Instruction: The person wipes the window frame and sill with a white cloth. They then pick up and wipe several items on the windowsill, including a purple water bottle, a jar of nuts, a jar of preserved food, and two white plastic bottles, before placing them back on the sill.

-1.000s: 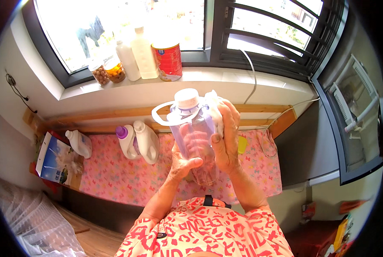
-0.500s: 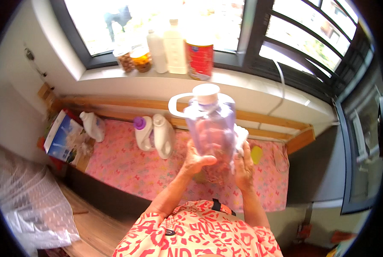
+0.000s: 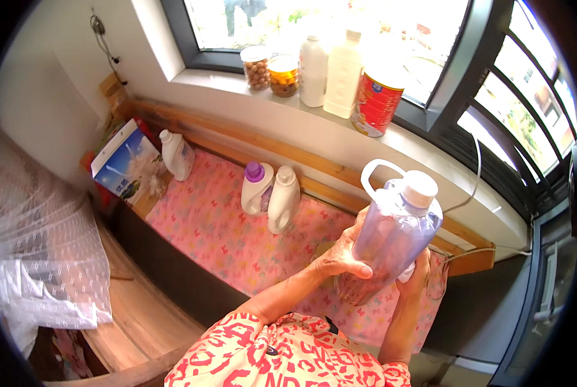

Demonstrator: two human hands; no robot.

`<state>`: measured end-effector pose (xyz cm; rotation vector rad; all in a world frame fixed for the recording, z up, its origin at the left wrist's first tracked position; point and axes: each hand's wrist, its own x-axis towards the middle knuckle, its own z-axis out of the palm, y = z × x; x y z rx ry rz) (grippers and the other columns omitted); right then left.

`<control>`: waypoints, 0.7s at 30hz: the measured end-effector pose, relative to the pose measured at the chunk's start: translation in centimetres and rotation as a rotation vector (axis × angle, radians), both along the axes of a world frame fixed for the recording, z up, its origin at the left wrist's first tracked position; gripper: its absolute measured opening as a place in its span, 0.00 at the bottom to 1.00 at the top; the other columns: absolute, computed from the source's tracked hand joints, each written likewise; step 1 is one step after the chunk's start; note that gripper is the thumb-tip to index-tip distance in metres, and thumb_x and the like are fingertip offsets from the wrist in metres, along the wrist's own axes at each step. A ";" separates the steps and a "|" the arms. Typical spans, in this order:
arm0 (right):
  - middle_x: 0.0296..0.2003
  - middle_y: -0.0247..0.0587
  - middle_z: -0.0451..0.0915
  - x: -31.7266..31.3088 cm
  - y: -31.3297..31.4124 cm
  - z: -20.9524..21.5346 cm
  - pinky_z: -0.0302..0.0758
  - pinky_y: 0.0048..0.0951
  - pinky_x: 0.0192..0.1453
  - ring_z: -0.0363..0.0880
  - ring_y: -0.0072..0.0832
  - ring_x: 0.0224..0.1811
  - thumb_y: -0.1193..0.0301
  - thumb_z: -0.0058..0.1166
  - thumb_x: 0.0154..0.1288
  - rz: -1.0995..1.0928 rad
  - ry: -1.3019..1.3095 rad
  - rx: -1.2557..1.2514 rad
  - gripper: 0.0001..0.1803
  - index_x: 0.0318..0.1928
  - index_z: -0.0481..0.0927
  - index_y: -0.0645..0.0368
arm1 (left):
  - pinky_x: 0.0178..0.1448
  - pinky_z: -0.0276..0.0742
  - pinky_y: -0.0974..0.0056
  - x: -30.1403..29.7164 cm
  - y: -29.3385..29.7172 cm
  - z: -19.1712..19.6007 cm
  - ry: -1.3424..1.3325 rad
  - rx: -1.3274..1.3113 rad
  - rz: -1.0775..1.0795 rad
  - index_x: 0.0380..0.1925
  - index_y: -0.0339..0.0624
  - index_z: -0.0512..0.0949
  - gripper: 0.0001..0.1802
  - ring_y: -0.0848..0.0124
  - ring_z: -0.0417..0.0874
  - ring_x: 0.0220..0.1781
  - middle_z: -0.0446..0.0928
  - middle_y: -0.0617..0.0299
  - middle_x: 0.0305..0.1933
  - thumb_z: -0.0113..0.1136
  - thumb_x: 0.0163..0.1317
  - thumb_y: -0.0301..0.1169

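Observation:
A large see-through purple-tinted plastic bottle [image 3: 391, 242] with a white cap and a white loop handle is tilted in front of me, above the pink surface. My left hand [image 3: 345, 257] grips its left side, thumb across the front and fingers behind. On the opposite side, my right hand [image 3: 419, 274] presses a crumpled white cloth [image 3: 406, 273] to the bottle wall; the bottle hides most of its fingers. Through the lower part of the bottle the pink pattern shows.
On the pink patterned mat [image 3: 217, 222] stand two white jugs, one purple-capped [image 3: 257, 190], one white-capped [image 3: 284, 201]. Farther left are another white bottle [image 3: 177, 157] and a blue box [image 3: 128, 161]. The windowsill holds two jars, two white bottles and a red tin [image 3: 377, 106].
The view has swung, so the room's things appear shifted. The bottle now leans more to the right, its cap and handle turned. Both hands remain on it, the cloth lower along its side.

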<state>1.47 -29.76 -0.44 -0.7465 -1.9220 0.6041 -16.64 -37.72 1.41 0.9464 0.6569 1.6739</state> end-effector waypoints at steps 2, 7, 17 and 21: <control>0.42 0.41 0.78 1.5 1.6 -1.3 0.71 0.32 0.46 0.74 0.31 0.42 0.70 0.48 0.68 0.116 -0.143 0.003 0.15 0.51 0.74 0.65 | 0.67 0.61 0.61 0.1 0.0 0.0 0.030 0.014 0.005 0.65 0.41 0.60 0.61 0.70 0.65 0.63 0.67 0.61 0.60 0.82 0.29 0.48; 0.41 0.42 0.78 0.4 1.8 -2.6 0.71 0.33 0.46 0.74 0.32 0.41 0.66 0.44 0.70 0.256 -0.123 -0.090 0.16 0.50 0.74 0.66 | 0.68 0.61 0.61 -0.5 -0.1 0.3 0.175 0.095 0.125 0.65 0.41 0.59 0.61 0.69 0.66 0.62 0.68 0.60 0.61 0.82 0.29 0.46; 0.33 0.35 0.77 -1.3 -2.4 -0.7 0.68 0.22 0.41 0.70 0.20 0.34 0.56 0.37 0.75 0.385 -0.233 -0.692 0.24 0.49 0.76 0.66 | 0.64 0.68 0.60 -2.3 -2.4 2.0 -0.049 0.038 0.233 0.68 0.42 0.54 0.58 0.65 0.73 0.59 0.69 0.56 0.62 0.80 0.36 0.36; 0.42 0.36 0.76 -2.3 -1.1 0.5 0.68 0.23 0.46 0.71 0.22 0.41 0.56 0.40 0.74 0.225 0.290 -0.798 0.24 0.55 0.72 0.65 | 0.61 0.69 0.61 -2.0 -2.6 1.5 0.102 -0.017 0.446 0.69 0.43 0.54 0.58 0.68 0.74 0.56 0.71 0.57 0.59 0.79 0.38 0.34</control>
